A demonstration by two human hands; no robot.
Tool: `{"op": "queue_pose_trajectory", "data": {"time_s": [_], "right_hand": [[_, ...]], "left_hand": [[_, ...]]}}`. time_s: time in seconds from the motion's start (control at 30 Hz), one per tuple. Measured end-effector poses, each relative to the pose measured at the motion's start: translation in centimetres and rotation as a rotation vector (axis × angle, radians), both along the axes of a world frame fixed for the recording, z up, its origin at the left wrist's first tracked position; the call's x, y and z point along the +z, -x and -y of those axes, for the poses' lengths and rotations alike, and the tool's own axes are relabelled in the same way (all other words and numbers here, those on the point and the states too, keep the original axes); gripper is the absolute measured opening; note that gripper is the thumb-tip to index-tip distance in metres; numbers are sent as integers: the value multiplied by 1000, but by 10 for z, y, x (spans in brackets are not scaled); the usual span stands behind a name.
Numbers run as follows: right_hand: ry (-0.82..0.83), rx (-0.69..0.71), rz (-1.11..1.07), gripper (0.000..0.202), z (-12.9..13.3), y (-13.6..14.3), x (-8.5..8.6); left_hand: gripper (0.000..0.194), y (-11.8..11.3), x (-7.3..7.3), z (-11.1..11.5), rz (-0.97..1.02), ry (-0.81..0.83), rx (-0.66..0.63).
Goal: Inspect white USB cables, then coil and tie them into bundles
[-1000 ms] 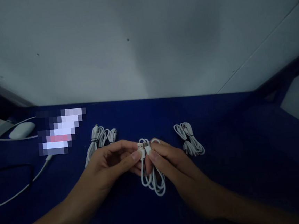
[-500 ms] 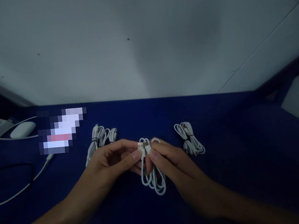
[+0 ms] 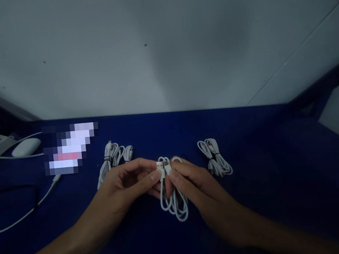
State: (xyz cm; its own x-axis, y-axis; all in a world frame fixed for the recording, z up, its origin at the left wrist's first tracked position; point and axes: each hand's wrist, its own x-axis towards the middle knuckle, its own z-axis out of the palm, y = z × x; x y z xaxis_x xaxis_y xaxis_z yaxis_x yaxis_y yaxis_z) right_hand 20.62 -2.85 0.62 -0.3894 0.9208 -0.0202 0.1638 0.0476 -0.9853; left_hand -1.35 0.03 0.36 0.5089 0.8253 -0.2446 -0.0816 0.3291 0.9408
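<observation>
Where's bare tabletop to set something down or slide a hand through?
Widest: the blue tabletop right of the right cable bundle. Also bare: between that bundle and the left tied cables, up to the wall; and the near patch between the forearms. Crowded: the left side, with loose white cable, pixelated screen and rounded white object.

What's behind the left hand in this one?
Beyond the left hand, the upper parts of coiled white cables show, with a black tie around one coil. Their lower parts are covered, so I can't tell where they end.
</observation>
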Motion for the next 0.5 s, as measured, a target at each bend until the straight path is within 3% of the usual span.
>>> {"op": "queue_pose_trajectory", "data": {"time_s": [0.5], "right_hand": [[18,8,-1,41,2,2,3]], "left_hand": [[18,-1,2,-1,17,5,-4]]}}
